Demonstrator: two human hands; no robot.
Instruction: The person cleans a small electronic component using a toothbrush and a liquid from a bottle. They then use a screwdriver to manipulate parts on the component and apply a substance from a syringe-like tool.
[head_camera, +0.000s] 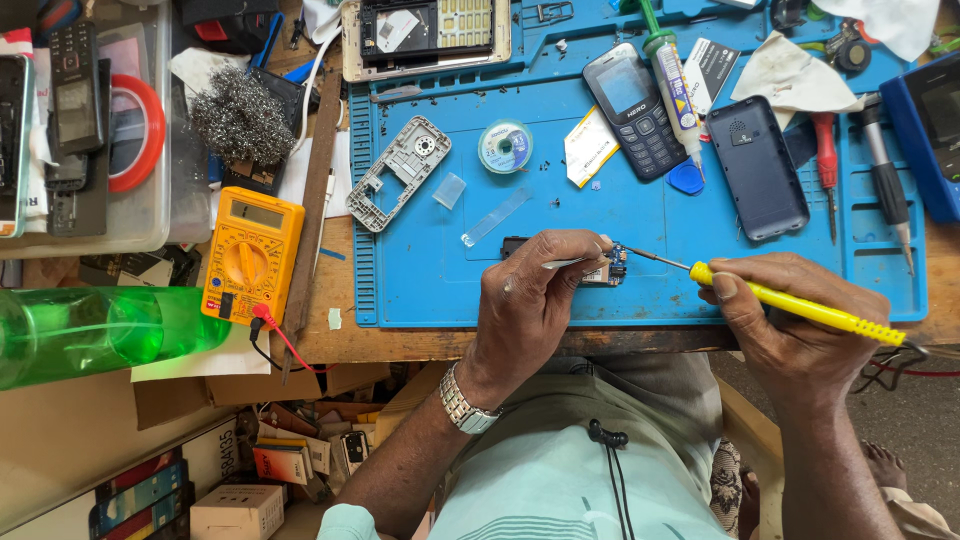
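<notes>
At centre frame a matt blue rubbery mat (430, 280) covered a worn wooden bench (400, 345). The soldering iron (790, 305) had a glossy yellow plastic handle and a thin metal tip. At upper left lay a rough tangle of steel wool (238, 118). A shiny metal watch band (465, 408) circled the wrist; the green bottle (95, 330) at left looked glossy, translucent plastic.

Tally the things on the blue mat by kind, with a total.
Keypad phones: 2, one face up, one face down
Grey phone frame: 1
Solder wick spool: 1
Glue tube: 1
Screwdrivers: 2, red-handled and grey-handled
Circuit board held by the left hand: 1
Yellow soldering iron in the right hand: 1
Total: 9
</notes>
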